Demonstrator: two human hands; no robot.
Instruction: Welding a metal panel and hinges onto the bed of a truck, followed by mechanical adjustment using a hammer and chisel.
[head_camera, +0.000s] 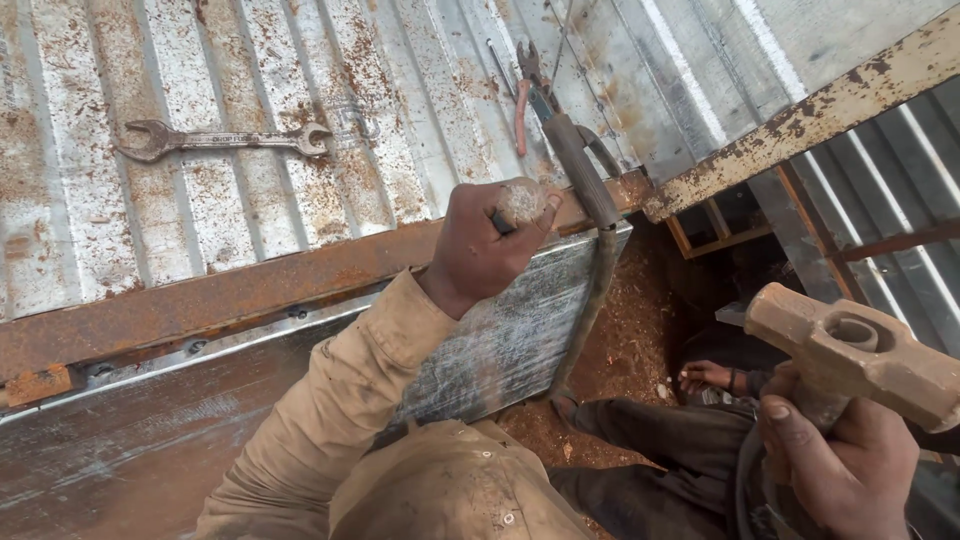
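My left hand (480, 250), in a tan sleeve, is closed around a short metal tool with a worn rounded top (522, 200), possibly a chisel, set against the rusty steel frame bar (200, 305). Most of the tool's shaft is hidden in my fist. My right hand (840, 470) at the lower right grips the handle of a hammer just under its rusty, heavy head (865, 355), raised well clear of the frame.
An open-ended wrench (220, 140) lies on the rusty corrugated sheet (90, 200). Pliers with a red handle (525, 95) and a dark welding holder (578, 165) with its cable rest near the corner. Below are red soil and a person's limb (705, 377).
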